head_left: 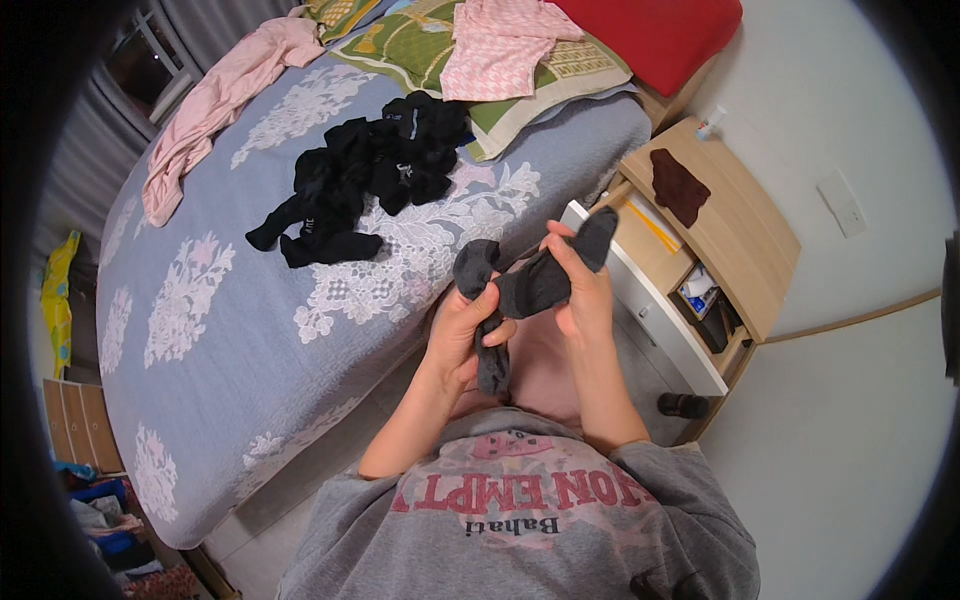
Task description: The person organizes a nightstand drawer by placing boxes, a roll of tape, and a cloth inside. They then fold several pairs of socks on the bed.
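Blue-grey quilted bed (260, 375), lacy white flower patches (190, 300). Pale smooth wood nightstand (745, 215), white-fronted drawer (672, 338) pulled out. Crumpled soft heap of black socks (350, 175) on bed. Dark grey knit socks (543, 287), probably two, held between bed and nightstand: left hand (463, 335) fingers curled around one section, right hand (587, 292) gripping the tube-shaped other.

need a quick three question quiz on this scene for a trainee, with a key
1. What colour are the socks held by the left hand and right hand?
2. True or false: the heap of black socks lies on the bed.
3. Fill in: the dark brown cloth lies on top of the ____ with the open drawer.

Key:
1. Dark grey.
2. True.
3. Nightstand.
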`<state>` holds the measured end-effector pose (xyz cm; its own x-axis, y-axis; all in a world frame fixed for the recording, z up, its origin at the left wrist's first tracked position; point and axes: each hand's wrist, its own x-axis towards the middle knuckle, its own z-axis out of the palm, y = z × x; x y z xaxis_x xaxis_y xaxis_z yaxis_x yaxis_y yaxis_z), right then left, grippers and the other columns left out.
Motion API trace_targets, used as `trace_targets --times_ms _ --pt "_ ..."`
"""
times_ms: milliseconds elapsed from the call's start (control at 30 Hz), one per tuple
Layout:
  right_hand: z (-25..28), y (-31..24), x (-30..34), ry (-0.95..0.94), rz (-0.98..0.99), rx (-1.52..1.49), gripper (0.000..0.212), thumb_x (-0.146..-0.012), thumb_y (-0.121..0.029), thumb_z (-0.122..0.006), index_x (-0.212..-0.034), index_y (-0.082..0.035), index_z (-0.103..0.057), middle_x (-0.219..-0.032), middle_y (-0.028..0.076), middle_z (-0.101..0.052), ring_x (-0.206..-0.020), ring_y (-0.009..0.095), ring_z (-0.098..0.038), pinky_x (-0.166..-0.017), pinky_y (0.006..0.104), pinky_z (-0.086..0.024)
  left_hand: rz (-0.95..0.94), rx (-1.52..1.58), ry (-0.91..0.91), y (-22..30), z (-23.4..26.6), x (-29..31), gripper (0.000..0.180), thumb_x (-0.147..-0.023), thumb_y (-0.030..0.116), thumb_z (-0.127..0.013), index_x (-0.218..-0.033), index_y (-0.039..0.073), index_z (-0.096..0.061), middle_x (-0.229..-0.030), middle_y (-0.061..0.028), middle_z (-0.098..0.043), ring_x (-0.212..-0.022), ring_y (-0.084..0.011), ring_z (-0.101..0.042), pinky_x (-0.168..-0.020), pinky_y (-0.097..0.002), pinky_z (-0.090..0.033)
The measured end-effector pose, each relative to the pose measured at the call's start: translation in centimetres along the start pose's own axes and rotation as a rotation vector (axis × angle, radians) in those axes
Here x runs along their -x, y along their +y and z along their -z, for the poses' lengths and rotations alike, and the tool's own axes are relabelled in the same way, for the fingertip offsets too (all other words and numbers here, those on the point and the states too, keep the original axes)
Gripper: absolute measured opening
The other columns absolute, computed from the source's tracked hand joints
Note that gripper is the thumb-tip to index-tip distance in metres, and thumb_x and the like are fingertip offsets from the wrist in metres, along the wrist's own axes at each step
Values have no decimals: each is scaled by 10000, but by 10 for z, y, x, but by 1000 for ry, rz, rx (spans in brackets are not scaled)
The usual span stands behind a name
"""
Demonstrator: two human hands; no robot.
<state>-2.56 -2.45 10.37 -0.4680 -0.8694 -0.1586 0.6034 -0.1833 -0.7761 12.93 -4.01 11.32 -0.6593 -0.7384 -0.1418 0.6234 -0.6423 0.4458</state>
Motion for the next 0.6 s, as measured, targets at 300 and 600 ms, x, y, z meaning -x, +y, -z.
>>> trace_targets --times_ms 300,600 --pt "22 2 -5 66 421 562 313 -858 -179 -640 -1125 -27 -576 -1019 26 -579 -805 119 -541 -659 223 -460 -268 -372 352 4 -4 -5 233 -799 52 -714 -1003 30 -604 -738 4 -569 -539 -68 -469 -471 -191 -347" --pt "-2 -2 16 -574 158 252 94 -818 -14 -636 -898 37 -631 -1013 55 -602 -906 133 -567 -800 258 -448 -248 -381 208 -3 7 -5 313 -864 289 -659 -1002 15 -601 -787 -13 -565 -559 -64 -447 -486 -196 -335"
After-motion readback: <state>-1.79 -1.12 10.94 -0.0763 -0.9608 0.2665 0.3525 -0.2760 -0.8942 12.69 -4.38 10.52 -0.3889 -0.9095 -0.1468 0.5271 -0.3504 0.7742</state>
